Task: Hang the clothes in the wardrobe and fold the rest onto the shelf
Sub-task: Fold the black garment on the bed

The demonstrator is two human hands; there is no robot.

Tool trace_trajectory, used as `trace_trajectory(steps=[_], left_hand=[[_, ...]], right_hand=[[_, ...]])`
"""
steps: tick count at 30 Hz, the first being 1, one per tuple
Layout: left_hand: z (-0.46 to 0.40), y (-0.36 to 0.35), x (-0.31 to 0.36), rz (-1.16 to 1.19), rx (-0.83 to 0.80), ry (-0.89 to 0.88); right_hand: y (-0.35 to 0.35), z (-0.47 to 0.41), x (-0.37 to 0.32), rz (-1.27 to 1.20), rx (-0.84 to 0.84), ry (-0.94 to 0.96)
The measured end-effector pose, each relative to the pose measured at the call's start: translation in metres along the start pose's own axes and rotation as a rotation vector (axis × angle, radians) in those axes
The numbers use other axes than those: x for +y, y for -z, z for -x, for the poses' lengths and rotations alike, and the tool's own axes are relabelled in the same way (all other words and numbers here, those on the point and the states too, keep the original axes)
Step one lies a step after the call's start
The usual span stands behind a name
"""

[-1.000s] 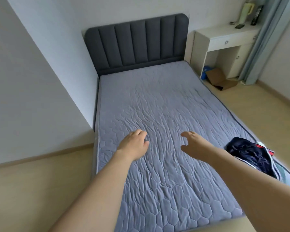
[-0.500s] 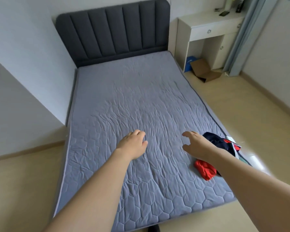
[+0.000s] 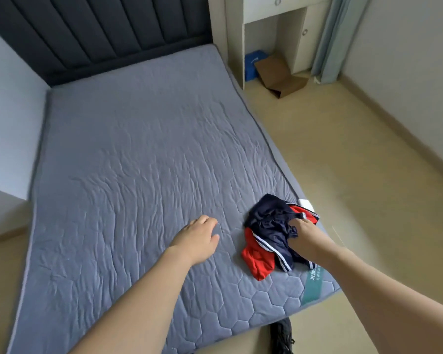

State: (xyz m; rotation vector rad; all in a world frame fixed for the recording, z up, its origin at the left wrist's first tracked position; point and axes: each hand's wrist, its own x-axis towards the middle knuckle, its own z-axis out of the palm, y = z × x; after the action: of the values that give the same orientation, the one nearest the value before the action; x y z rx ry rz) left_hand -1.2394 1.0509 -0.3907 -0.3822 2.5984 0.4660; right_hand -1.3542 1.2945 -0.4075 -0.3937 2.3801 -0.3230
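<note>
My right hand point(image 3: 303, 236) has now reached the crumpled navy-and-red garment point(image 3: 269, 241) near the mattress's point(image 3: 138, 162) right edge, fingers buried in it; its length runs toward me. Left hand point(image 3: 198, 237) hovers relaxed, empty.

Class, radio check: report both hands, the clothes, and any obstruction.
Left hand open, empty, over the mattress. Right hand gripping the clothes, bunched near the mattress's right edge. Nothing in the way.
</note>
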Motion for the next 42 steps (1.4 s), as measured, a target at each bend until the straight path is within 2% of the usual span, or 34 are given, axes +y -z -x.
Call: trace_trajectory(steps=[4,10,15,19,21,25,30,32,37,42], left_hand=[[-0.074,-0.040,0.038,0.049,-0.065,0.008],[-0.201,-0.146,0.069,0.165,-0.177,0.039],[-0.302,-0.231,0.077,0.364,-0.171,0.182],[-0.354,-0.275,0.067,0.454,-0.168,0.329],[-0.363,-0.293,0.062,0.443,-0.216,0.340],[-0.344,-0.308,0.058,0.187,-0.273,0.193],[-0.301,-0.292,0.063,0.184,-0.330,0.098],[-0.279,-0.269,0.069,0.241,-0.319,0.117],[-0.203,-0.173,0.073,0.514,-0.125,0.249],[-0.111,-0.065,0.076,0.534,-0.045,0.056]], right_hand=[[0.002,-0.068,0.060,-0.005,-0.035,-0.053],[-0.041,-0.183,0.135,-0.075,-0.082,-0.115],[-0.097,-0.274,0.187,-0.101,-0.048,-0.094],[-0.130,-0.322,0.207,-0.120,-0.051,-0.166],[-0.140,-0.335,0.209,-0.167,-0.041,-0.222],[-0.147,-0.336,0.207,-0.215,0.088,-0.228],[-0.119,-0.286,0.174,-0.461,0.021,-0.180],[-0.095,-0.259,0.154,-0.476,0.002,-0.114],[-0.023,-0.177,0.091,-0.173,0.037,0.207],[0.038,-0.084,0.006,0.020,0.066,0.391]])
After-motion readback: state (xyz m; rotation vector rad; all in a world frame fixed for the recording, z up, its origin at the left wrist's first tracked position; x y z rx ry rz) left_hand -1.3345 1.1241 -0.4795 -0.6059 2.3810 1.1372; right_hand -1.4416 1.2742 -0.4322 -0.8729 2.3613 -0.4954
